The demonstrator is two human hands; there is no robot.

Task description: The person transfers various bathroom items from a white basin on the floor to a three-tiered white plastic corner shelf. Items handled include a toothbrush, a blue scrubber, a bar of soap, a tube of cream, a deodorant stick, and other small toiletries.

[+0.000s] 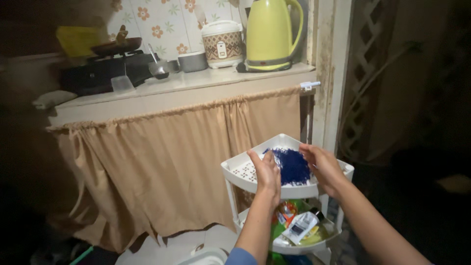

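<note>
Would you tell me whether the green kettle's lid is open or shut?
Shut: the green kettle stands upright on the counter, its lid sitting flush on top.
</note>
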